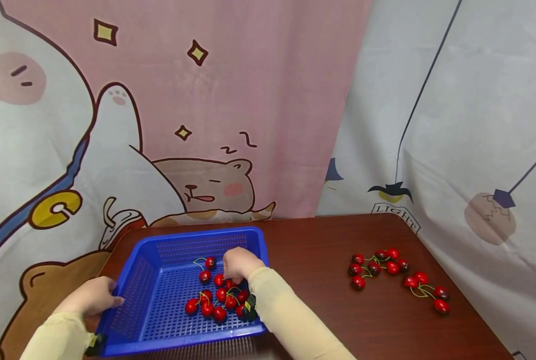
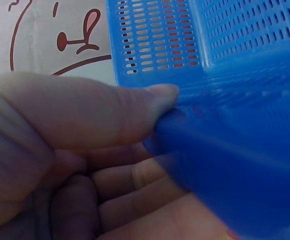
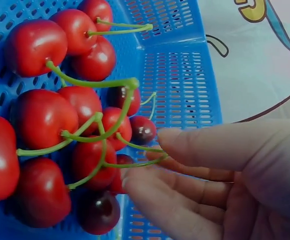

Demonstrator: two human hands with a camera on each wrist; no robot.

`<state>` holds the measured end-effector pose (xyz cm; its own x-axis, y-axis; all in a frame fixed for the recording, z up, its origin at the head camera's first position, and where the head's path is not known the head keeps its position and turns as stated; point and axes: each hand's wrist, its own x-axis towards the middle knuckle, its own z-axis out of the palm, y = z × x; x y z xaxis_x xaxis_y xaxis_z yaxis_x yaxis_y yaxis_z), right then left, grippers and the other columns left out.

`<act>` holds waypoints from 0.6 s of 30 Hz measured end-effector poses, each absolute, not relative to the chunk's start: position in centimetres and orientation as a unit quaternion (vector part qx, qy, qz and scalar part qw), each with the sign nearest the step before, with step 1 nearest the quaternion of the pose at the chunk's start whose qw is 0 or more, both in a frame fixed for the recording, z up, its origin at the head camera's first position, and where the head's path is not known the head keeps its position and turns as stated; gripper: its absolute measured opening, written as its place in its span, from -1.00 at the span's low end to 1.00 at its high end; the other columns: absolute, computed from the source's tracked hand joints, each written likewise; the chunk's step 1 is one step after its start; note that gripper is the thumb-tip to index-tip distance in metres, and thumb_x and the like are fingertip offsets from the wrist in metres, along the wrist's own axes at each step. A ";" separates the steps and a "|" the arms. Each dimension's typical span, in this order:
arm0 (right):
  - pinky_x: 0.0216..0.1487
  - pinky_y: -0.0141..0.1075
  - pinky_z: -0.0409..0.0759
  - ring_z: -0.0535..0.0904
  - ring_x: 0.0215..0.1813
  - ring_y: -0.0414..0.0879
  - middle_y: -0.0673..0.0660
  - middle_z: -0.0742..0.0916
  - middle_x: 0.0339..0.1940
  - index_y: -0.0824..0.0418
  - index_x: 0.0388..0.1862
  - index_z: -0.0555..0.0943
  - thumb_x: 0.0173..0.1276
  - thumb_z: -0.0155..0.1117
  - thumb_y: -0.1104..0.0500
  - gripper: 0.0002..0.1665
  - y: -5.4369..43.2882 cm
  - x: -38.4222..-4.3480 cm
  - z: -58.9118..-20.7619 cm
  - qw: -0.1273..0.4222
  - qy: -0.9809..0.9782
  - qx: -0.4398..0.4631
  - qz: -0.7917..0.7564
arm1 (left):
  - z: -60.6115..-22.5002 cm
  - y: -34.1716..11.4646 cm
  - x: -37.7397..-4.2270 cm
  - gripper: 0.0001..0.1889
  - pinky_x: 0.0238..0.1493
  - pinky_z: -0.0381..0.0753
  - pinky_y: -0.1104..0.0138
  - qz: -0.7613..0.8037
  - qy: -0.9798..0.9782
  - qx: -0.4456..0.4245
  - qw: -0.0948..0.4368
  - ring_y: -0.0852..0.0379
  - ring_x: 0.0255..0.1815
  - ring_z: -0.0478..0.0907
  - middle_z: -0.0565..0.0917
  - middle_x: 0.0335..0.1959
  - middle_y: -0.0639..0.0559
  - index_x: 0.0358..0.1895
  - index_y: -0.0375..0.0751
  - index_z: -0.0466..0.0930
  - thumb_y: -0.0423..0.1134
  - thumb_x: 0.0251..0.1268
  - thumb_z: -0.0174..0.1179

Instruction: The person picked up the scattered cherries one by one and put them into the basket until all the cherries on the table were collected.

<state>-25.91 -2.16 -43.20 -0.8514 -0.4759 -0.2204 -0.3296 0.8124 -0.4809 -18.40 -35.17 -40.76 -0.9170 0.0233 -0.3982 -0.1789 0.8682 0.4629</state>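
Observation:
My left hand (image 1: 88,297) grips the left rim of a blue plastic basket (image 1: 135,280); in the left wrist view the thumb (image 2: 130,110) lies over the rim with the fingers curled beneath. My right hand (image 1: 241,264) reaches down inside the basket's right part, over a pile of red cherries (image 1: 207,310) with green stems. In the right wrist view, thumb and fingertips stand apart beside the joined end of a pair of stems (image 3: 154,155). The cherries there, bright red with one dark red cherry (image 3: 99,212), lie on the slotted basket floor.
On the brown table (image 1: 313,245), right of the basket, lies a cluster of cherries (image 1: 374,268), and beside it a smaller bunch (image 1: 441,306) nearer the table's right edge. A patterned curtain (image 1: 295,125) hangs behind the table.

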 end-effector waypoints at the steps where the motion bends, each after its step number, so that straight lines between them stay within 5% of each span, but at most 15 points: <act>1: -0.61 -0.40 0.51 0.56 -0.66 -0.17 0.07 0.63 -0.70 0.16 -0.70 0.49 0.28 0.41 0.21 -0.61 -2.1 -25.8 -43.1 0.169 0.937 -0.216 -0.214 | -40.7 -35.2 -18.4 -0.66 -0.35 0.69 0.04 0.251 0.946 -0.040 0.198 -0.07 -0.42 0.65 0.64 -0.44 -0.14 -0.13 -0.76 0.43 -0.42 0.29 0.23; 7: -0.58 -0.38 0.43 0.45 -0.63 -0.19 0.00 0.58 -0.69 0.14 -0.59 0.58 0.27 0.44 0.06 -0.69 -1.8 -25.5 -41.8 0.146 0.945 -0.240 -0.169 | -40.8 -35.2 -18.4 -0.67 -0.34 0.69 0.04 0.242 0.950 -0.034 0.197 -0.06 -0.42 0.65 0.64 -0.44 -0.13 -0.15 -0.74 0.45 -0.41 0.28 0.23; 10: -0.41 -0.35 0.51 0.50 -0.47 -0.19 -0.03 0.68 -0.47 0.14 -0.37 0.69 0.26 0.44 0.01 -0.78 -1.5 -25.5 -40.7 0.130 0.947 -0.254 -0.146 | -40.9 -35.2 -18.4 -0.67 -0.34 0.69 0.03 0.243 0.949 -0.035 0.199 -0.07 -0.42 0.65 0.64 -0.44 -0.13 -0.15 -0.74 0.45 -0.40 0.29 0.23; 14: -0.12 -0.29 0.59 0.59 -0.18 -0.18 -0.03 0.73 -0.09 0.10 0.03 0.70 0.28 0.42 -0.05 -0.60 -1.0 -25.4 -39.4 0.119 0.946 -0.265 -0.145 | -41.1 -35.3 -18.6 -0.67 -0.33 0.69 0.02 0.242 0.948 -0.041 0.204 -0.08 -0.40 0.66 0.64 -0.43 -0.14 -0.14 -0.74 0.45 -0.40 0.28 0.24; 18: -0.03 -0.26 0.60 0.62 -0.07 -0.15 0.00 0.73 -0.05 0.09 0.13 0.65 0.30 0.39 -0.09 -0.51 -0.3 -25.2 -38.1 0.115 0.940 -0.273 -0.170 | -41.0 -35.4 -18.7 -0.65 -0.30 0.68 0.02 0.228 0.952 -0.033 0.203 -0.08 -0.38 0.65 0.64 -0.40 -0.16 -0.14 -0.74 0.46 -0.39 0.27 0.25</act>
